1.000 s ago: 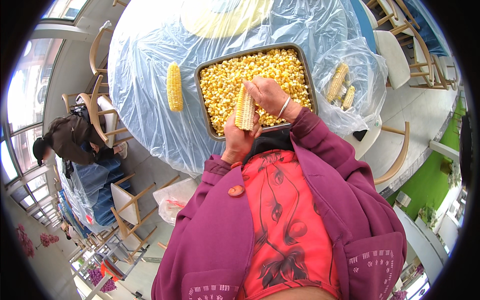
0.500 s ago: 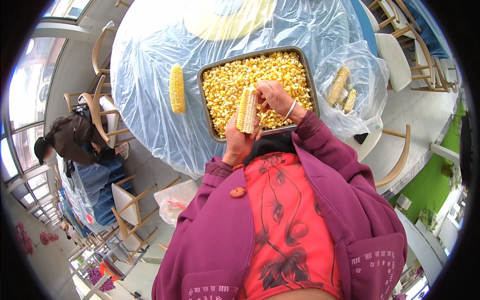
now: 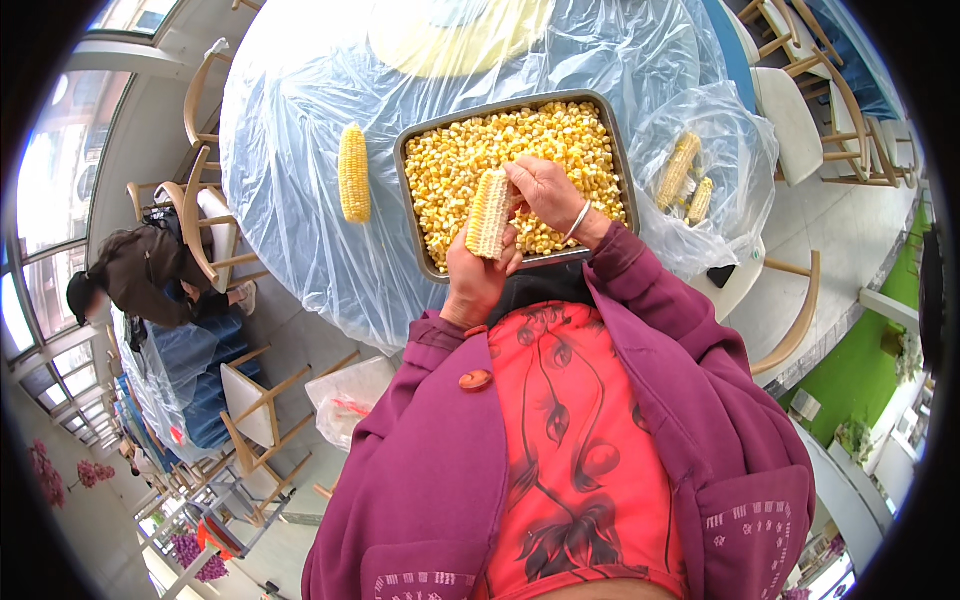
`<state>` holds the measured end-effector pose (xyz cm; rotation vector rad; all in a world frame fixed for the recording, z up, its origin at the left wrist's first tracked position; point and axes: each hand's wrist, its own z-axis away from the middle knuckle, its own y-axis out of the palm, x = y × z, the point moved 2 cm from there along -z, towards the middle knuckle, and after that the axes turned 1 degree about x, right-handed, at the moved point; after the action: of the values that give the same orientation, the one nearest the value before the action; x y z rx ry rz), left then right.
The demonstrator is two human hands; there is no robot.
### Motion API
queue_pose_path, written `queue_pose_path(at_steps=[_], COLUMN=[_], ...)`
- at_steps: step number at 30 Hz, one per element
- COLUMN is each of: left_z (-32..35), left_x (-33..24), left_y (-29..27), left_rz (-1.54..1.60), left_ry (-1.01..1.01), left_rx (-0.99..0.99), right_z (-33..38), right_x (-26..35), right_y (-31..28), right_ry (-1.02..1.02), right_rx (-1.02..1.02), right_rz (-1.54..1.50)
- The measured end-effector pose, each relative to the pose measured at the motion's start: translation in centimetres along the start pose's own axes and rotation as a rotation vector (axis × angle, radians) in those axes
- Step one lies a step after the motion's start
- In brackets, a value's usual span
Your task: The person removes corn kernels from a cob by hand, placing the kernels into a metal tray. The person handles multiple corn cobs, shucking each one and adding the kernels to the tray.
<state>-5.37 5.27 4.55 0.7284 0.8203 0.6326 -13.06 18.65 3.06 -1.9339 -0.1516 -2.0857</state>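
I see the left hand (image 3: pixel 478 278) wrapped around the near end of a corn cob (image 3: pixel 487 215). The right hand (image 3: pixel 545 192) is curled, with its fingers at the cob's far end; I can't tell if they pinch it. One side of the cob looks pale and bare. Right under both hands I see a gray tray (image 3: pixel 622 165) full of loose yellow kernels (image 3: pixel 450 165). Out to the left of the left hand lies a second cob (image 3: pixel 354 173). Past the right hand, a clear bag (image 3: pixel 740 140) holds more cobs (image 3: pixel 678 170).
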Motion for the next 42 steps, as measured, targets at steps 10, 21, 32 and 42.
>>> queue_pose_path(at_steps=[10,21,32,42], left_z=[0.1,0.4,0.7,0.5], left_x=[-0.3,-0.6,-0.5,-0.3], left_y=[-0.5,0.0,0.3,0.1], left_rz=[0.031,-0.029,-0.297,-0.257], left_ry=[0.024,0.054,0.193,0.167], left_rx=[0.031,-0.044,-0.174,-0.069], right_z=[0.2,0.8,1.9,1.5], right_x=[-0.6,0.7,3.9,2.5], right_y=[-0.5,-0.2,1.0,0.9], right_ry=[-0.120,-0.063,-0.110,-0.023], right_rx=[-0.050,-0.240,-0.075,-0.034], right_rz=[0.138,0.193,0.036,-0.120])
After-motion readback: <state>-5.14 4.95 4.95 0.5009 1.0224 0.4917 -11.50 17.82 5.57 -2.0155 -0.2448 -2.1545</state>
